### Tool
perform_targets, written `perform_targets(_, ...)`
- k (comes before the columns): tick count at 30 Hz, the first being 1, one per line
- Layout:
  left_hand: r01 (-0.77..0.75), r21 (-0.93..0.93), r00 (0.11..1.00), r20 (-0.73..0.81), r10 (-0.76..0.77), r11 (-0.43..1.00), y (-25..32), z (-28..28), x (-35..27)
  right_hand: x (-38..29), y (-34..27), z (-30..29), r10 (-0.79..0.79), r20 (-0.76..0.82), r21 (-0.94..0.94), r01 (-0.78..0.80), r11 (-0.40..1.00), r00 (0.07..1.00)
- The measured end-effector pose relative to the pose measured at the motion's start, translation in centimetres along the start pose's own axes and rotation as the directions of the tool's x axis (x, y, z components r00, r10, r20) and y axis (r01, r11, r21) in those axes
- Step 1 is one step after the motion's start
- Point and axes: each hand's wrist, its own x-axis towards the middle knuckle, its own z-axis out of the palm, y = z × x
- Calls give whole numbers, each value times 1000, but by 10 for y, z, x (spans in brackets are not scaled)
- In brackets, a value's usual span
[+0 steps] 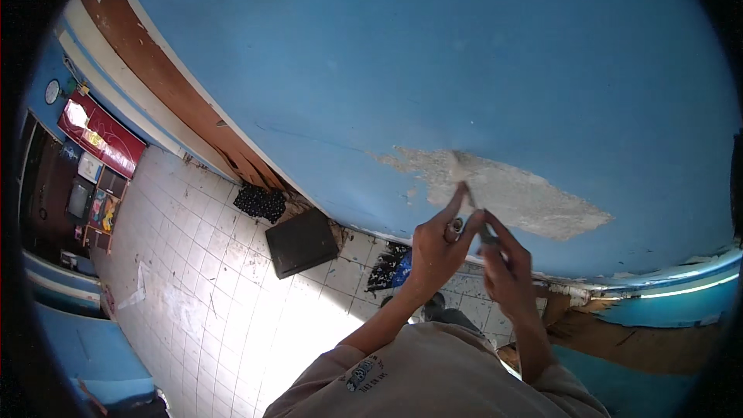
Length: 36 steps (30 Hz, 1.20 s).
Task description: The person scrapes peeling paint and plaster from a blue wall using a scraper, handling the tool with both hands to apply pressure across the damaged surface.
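Observation:
A blue painted wall [464, 69] fills the view before me, with a bare grey patch [522, 194] where paint is gone, ragged at its left end. My right hand [508, 267] grips the handle of a thin scraper-like tool [473, 197], whose blurred tip lies against the upper left of the patch. My left hand [438, 247], with a ring on one finger, is at the tool's shaft, its index finger extended along it near the tip. Whether the left fingers close on the shaft cannot be told.
Below the wall, a dark flat box-like object [303, 242], a dotted black cloth [259, 203] and a blue-and-black item [392, 267] lie on the littered tiled floor [232, 255]. A damaged brown door frame [145, 58] runs along the left. Behind it stand shelves [104, 209].

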Motion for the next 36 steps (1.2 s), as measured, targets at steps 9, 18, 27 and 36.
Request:
perform_targets(9,52,36,999,-19,-51,998,0,14,-7,4,31,16,-200,-101,-37,197,980,975)
perform_targets(18,-32,58,992,-123,39,998,-24,1,17,15,23,17,-172,-45,-54,170,984,984)
perform_targets(27,127,-188,992,39,-122,974,-84,5,-45,-13,40,1,-126,-12,-212,121,970,992)
perform_targets(36,357,12,931,82,-357,934,-148,-82,-108,-19,49,16,-219,-140,-574,101,813,966)
